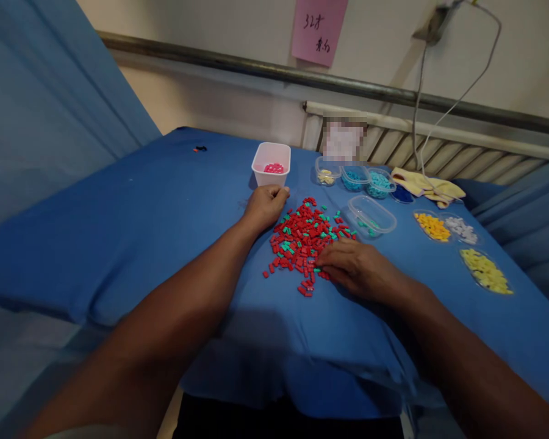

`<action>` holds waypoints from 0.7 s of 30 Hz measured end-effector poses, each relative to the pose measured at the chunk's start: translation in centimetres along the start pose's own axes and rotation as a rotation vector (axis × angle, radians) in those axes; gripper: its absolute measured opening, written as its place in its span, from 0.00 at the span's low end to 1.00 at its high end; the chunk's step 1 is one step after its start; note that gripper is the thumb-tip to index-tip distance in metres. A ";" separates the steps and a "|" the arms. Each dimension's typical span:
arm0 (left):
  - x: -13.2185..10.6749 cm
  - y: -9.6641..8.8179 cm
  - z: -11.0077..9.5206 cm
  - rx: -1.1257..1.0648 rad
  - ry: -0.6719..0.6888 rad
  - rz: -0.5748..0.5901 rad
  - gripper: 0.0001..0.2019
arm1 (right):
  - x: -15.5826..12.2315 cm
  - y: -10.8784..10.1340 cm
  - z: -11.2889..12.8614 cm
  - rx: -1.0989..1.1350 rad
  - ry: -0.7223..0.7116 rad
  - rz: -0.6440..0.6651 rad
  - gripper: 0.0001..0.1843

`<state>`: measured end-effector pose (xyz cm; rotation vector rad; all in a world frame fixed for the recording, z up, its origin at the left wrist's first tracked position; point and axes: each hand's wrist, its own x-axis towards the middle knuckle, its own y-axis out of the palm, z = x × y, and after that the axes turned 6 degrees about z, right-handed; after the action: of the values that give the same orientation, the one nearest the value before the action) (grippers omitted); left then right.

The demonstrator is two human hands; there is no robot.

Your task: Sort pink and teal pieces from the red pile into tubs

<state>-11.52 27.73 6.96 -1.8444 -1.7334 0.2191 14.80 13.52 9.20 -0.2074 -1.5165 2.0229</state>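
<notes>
Resting both hands on the edges of a heap of red and green pieces

The heap of red and green pieces lies at the middle of the frame on the blue cloth, between the two forearms, so either hand can get to it without stretching. The left hand sits at the heap's upper left edge, curled into a loose fist with the knuckles up. Whether anything is inside it cannot be told. Just above it stands the white tub with pink pieces in its bottom, close enough for a short lift of the wrist.

The right hand lies palm down at the heap's lower right edge, fingers stretched out and close together, the tips touching the outermost red pieces. A piece may sit under them, but that is hidden.

Right of the heap, the clear oblong tub holds a few green pieces and stands nearest the right hand. Further up, smaller tubs of pale yellow, blue and teal pieces stand in a row, probably set back because they are not in use. Orange, pale grey and yellow lots run down the right side, each kept apart by colour
</notes>
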 end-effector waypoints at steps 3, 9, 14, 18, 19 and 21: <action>0.0 0.0 0.0 0.008 0.000 0.002 0.23 | -0.1 -0.5 0.3 -0.041 0.011 0.056 0.11; 0.2 0.1 0.4 0.000 0.012 -0.001 0.22 | 0.3 -0.5 0.9 -0.088 0.013 0.073 0.10; 0.2 0.1 0.4 -0.004 0.015 0.008 0.23 | 0.9 0.1 1.4 -0.061 0.099 0.061 0.07; 0.2 0.2 0.4 -0.025 -0.004 -0.008 0.22 | 0.8 -0.3 1.4 -0.102 0.108 0.023 0.07; 0.2 0.2 0.5 -0.027 -0.011 -0.007 0.21 | 0.6 -0.6 1.2 -0.119 0.118 -0.032 0.07; 0.3 0.2 0.5 -0.022 -0.019 0.001 0.21 | -0.1 -1.7 0.2 -0.178 0.180 -0.202 0.08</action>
<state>-11.55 28.14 6.46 -1.8640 -1.7542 0.2193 15.43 13.53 10.81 -0.2879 -1.5374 1.6678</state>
